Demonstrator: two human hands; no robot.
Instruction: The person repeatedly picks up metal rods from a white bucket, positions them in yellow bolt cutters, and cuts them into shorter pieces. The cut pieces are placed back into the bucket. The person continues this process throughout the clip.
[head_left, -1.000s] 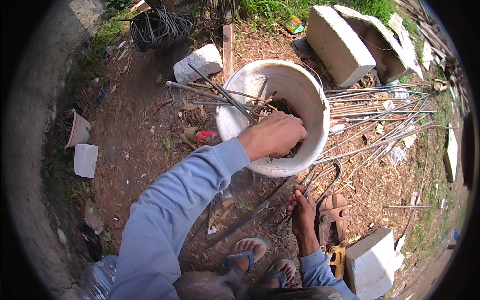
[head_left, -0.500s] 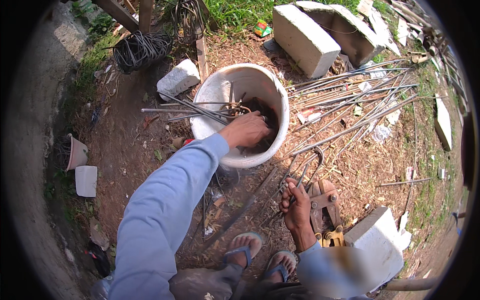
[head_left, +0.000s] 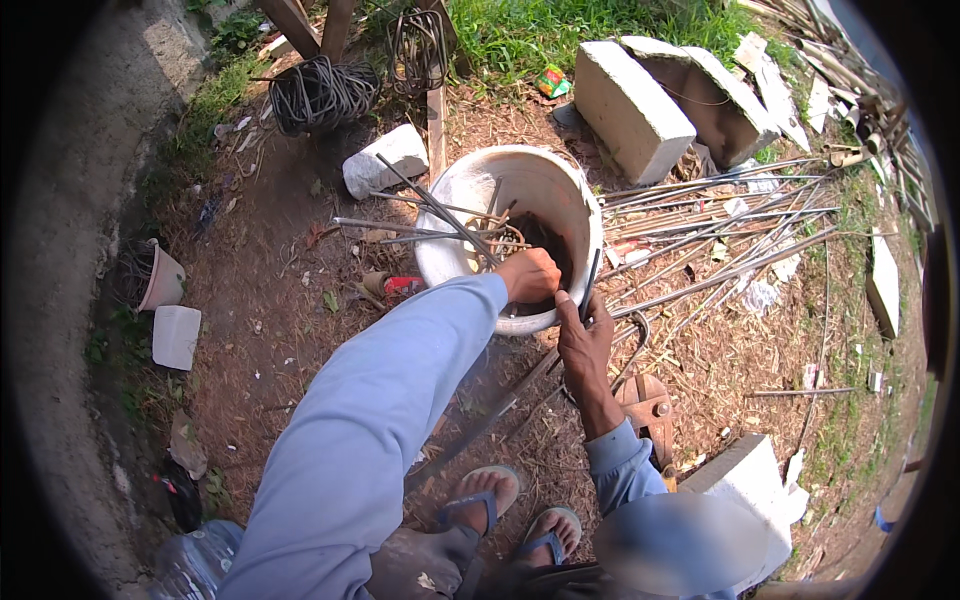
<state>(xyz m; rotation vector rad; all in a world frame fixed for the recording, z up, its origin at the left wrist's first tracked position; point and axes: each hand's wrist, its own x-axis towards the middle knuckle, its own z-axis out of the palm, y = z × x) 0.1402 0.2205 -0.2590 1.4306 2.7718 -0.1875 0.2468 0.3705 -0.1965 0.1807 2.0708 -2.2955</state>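
A white bucket [head_left: 450, 180] holds short cut metal rods [head_left: 440, 210], several sticking out over its left rim. My left hand [head_left: 530, 275] reaches into it with curled fingers; what they grip is hidden. Beside the bucket's right front rim, my right hand [head_left: 585, 340] closes around a dark, short metal rod [head_left: 594, 272] that stands nearly upright, its thumb close to my left hand. Just below my right hand lies a rusty bolt cutter [head_left: 650, 410], with a bent rod [head_left: 638, 335] near it.
Long rods [head_left: 760, 225] lie across the ground to the right. Concrete blocks [head_left: 630, 120] stand at the back and right, coils of wire [head_left: 325, 95] at the back left. A small pail [head_left: 163, 280] sits by the left wall [head_left: 110, 200]. Sandalled feet are at the bottom.
My right hand has risen from beside the bolt cutter to the bucket's right rim with a rod in it. My left hand stays inside the bucket with its fingers bent.
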